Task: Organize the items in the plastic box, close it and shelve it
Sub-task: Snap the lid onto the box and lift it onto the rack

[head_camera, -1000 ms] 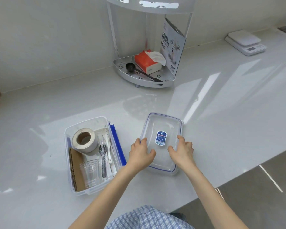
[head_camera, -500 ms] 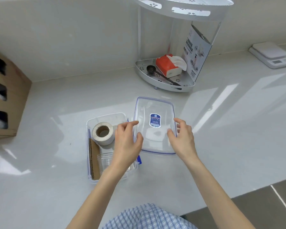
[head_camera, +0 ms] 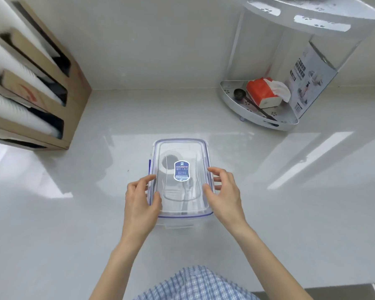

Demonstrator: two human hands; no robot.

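The clear plastic box [head_camera: 178, 225] stands on the white counter in front of me. Its clear lid [head_camera: 182, 148], with a blue rim and a blue oval label, lies on top of it. Through the lid I make out the tape roll [head_camera: 168, 164] and some utensils, blurred. My left hand [head_camera: 142, 202] grips the lid's left edge, thumb on top. My right hand [head_camera: 223, 194] holds the right edge the same way. A blue side latch [head_camera: 149, 167] sticks out at the left.
A white corner shelf [head_camera: 258, 118] stands at the back right, holding an orange tissue pack [head_camera: 263, 92], a black scoop and a printed card. A cardboard rack [head_camera: 37, 87] with white and dark items fills the back left. The counter's front edge runs near my shirt.
Both hands lifted the lid from the counter to the right of the box, carried it left and set it on top of the box. The camera view swung left.
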